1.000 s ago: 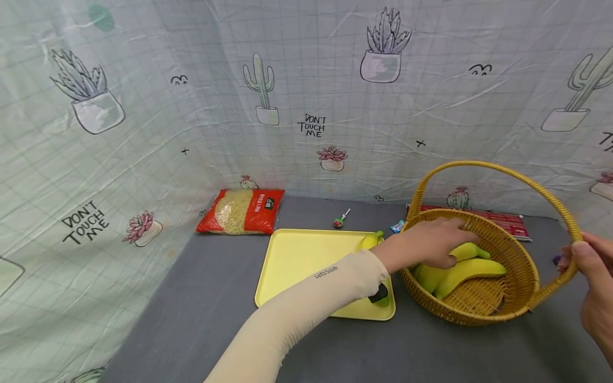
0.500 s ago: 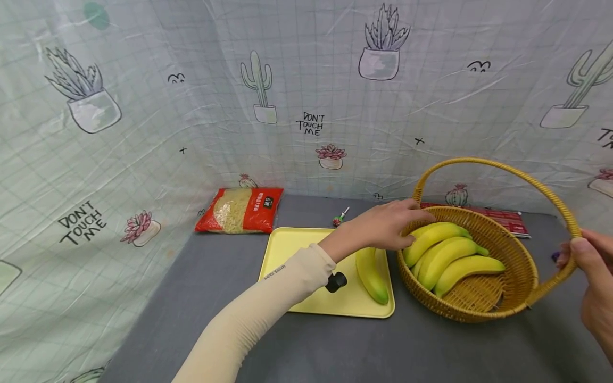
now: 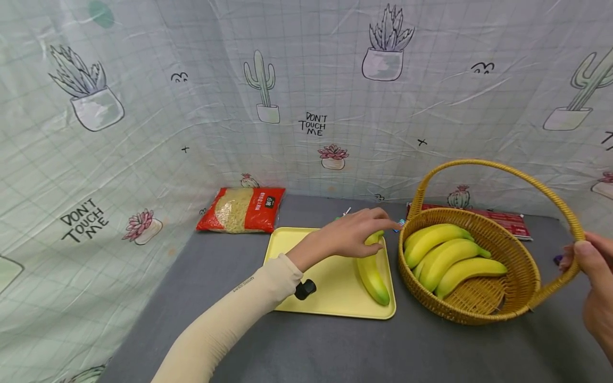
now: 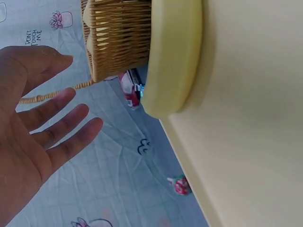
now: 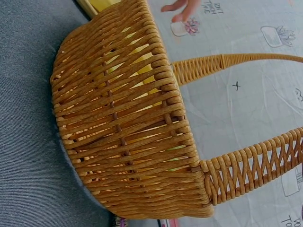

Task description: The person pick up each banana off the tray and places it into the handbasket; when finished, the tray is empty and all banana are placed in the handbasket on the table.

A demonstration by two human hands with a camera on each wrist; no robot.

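My left hand hovers above the stem end of a banana that lies along the right side of a yellow tray. In the left wrist view its fingers are spread and apart from that banana. Beside the tray stands a wicker basket, holding several bananas at its left side. My right hand grips the basket's arched handle at the right. The right wrist view shows the basket's woven wall close up; the right hand is out of that view.
A red bag of pasta-like food lies behind the tray at the left. A lollipop lies past the tray's far edge. Behind the basket is a flat red packet, with a small blue wrapper near its rim. A printed curtain encloses the table.
My left hand has left the bananas inside the basket and moved left to above the banana on the tray. The right hand stays on the handle, and the basket has not moved.
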